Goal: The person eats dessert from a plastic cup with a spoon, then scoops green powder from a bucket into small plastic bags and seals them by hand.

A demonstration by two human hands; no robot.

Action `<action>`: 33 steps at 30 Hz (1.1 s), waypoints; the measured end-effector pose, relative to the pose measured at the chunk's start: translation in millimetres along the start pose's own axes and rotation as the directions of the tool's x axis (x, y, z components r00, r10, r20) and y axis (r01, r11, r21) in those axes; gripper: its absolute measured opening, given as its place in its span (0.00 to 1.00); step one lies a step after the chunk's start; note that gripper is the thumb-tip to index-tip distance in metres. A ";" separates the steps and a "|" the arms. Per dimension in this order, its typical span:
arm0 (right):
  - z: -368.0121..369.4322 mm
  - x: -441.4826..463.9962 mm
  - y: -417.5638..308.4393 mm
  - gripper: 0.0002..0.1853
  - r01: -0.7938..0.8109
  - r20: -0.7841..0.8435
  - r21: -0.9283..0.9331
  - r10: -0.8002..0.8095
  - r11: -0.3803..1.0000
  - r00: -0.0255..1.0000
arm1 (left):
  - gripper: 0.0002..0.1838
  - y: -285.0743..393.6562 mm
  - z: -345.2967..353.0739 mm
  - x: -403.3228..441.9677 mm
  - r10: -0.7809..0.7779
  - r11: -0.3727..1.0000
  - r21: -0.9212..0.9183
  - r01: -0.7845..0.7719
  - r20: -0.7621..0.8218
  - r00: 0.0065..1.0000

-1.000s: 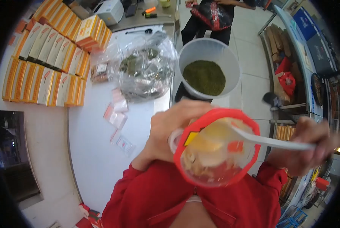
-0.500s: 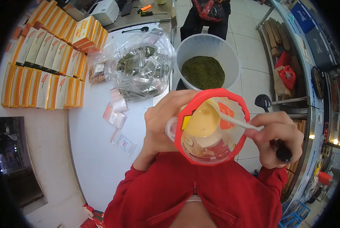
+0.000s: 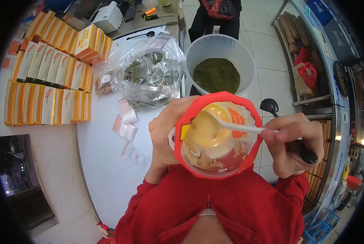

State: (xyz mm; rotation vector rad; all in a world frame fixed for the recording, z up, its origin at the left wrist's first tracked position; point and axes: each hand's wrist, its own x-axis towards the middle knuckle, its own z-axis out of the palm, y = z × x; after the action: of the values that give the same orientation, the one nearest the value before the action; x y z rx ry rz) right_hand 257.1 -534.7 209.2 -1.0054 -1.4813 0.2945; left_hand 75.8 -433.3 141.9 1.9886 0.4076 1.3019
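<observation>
My left hand (image 3: 165, 128) grips a clear plastic jar (image 3: 214, 166) with a red rim, tilted so its mouth faces me. Inside is a pale yellow, creamy substance (image 3: 204, 130). A white spoon (image 3: 241, 128) reaches into the jar, its bowl at the yellow substance. My right hand (image 3: 293, 140) pinches the spoon's handle and also holds a black ladle (image 3: 269, 106), whose bowl sticks up beyond the fingers. Just past the jar stands a translucent bucket (image 3: 247, 61) with dark green granular material (image 3: 216, 75) in it.
A white table (image 3: 102, 162) on the left bears a plastic bag of green packets (image 3: 149, 77), small sachets (image 3: 128, 114) and stacked orange-white boxes (image 3: 47, 77). Beyond the bucket, a person in dark trousers (image 3: 200, 24) holds a black and red bag (image 3: 220, 9). Shelving (image 3: 328, 81) runs along the right.
My right hand has come inward and the spoon sits deeper in the jar. The jar has shifted slightly left and is tilted more toward me. The black ladle has moved left with my right hand.
</observation>
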 end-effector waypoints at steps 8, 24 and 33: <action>-0.9 -0.2 -2.4 0.17 -0.084 0.033 0.129 0.081 0.988 0.996 | 0.27 -6.2 1.5 -6.0 0.012 0.998 -0.058 -0.014 -0.038 0.999; -7.6 6.4 11.7 0.08 -0.458 -0.192 0.494 0.606 0.739 0.772 | 0.29 -8.4 -3.3 -8.7 -0.070 0.998 -0.001 0.070 0.011 0.997; -13.2 12.5 18.9 0.10 -0.485 -0.236 0.532 0.672 0.694 0.702 | 0.28 0.1 -5.1 -1.7 -0.108 0.994 -0.021 0.110 0.075 0.991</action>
State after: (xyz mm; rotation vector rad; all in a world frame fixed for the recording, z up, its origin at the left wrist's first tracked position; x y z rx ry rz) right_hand 278.5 -519.6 207.2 -1.0731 -0.6066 0.7956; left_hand 70.5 -432.4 142.1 1.9593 0.4562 1.1564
